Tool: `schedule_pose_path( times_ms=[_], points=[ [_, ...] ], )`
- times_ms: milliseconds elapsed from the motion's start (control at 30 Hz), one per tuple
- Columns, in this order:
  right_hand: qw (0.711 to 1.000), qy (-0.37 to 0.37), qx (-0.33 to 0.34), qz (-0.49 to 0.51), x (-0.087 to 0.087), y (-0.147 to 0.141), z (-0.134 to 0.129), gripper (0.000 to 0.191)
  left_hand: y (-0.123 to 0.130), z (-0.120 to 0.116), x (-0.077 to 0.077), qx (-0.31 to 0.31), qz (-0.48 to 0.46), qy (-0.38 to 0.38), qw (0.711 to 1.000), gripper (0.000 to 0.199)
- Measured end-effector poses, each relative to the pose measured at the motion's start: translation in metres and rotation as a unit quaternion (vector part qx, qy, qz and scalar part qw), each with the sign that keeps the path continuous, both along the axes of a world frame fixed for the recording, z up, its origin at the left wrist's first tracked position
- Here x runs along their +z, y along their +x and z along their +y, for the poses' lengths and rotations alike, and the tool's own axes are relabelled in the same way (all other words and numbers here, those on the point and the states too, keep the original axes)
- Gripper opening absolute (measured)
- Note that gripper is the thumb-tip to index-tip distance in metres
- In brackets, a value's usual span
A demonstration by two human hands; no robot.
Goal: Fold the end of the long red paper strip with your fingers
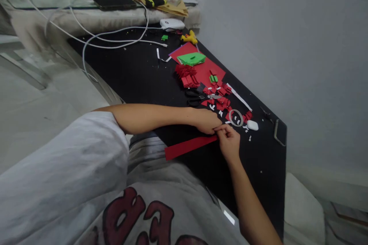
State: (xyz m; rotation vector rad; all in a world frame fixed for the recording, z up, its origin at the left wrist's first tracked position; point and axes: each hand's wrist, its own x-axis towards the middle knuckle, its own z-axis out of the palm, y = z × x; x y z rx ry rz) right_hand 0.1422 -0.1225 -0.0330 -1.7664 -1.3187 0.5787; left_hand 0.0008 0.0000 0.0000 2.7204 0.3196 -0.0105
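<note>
A long red paper strip (189, 147) slants from near my lap up to my two hands, which meet over the near edge of the black table. My right hand (230, 141) pinches the strip's far end between thumb and fingers. Curled beside it, my left hand (207, 121) has its fingertips at the same end, where the exact grip is hidden. Just beyond the hands lie folded red paper pieces (222, 103), small white paper bits (220, 113) and a roll of tape (236, 118). Black-handled scissors (195, 97) rest among them.
Farther back are red sheets (212, 68), a folded green paper (192, 59) and a yellow glue gun (189, 37). White cables (115, 42) loop over the far left edge. On the right sit a white earbud case (252, 125) and a phone (280, 133), near the wall.
</note>
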Motion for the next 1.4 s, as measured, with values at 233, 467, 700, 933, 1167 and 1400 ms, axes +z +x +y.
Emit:
schedule_pose_path(
  times_ms=[233,467,700,933,1167,1400],
  points=[
    [1.000,0.003,-0.004,0.001,-0.0026,0.0009,-0.0006,0.014,0.0020,0.0013,-0.0058,-0.027,-0.003,0.016,1.000,0.026],
    [1.000,0.000,-0.003,-0.015,-0.0012,0.0007,-0.0009,0.014,0.0029,0.0016,-0.0087,-0.013,-0.019,-0.005,1.000,0.025],
    [1.000,0.005,0.000,-0.031,0.0005,0.0007,-0.0008,0.014,0.0013,0.0002,-0.0047,-0.003,-0.009,0.001,1.000,0.025],
    [0.999,-0.003,-0.001,-0.033,0.0006,0.0011,-0.0009,0.014,0.0017,0.0005,-0.0066,-0.015,-0.011,0.015,1.000,0.027],
    [1.000,0.004,-0.007,-0.018,-0.0007,-0.0001,-0.0012,0.014,0.0024,0.0006,-0.0067,-0.016,-0.018,0.005,1.000,0.024],
    [1.000,0.002,-0.002,-0.018,-0.0012,0.0008,-0.0014,0.015,0.0019,0.0013,-0.0087,-0.015,-0.036,0.003,0.999,0.021]
  ],
)
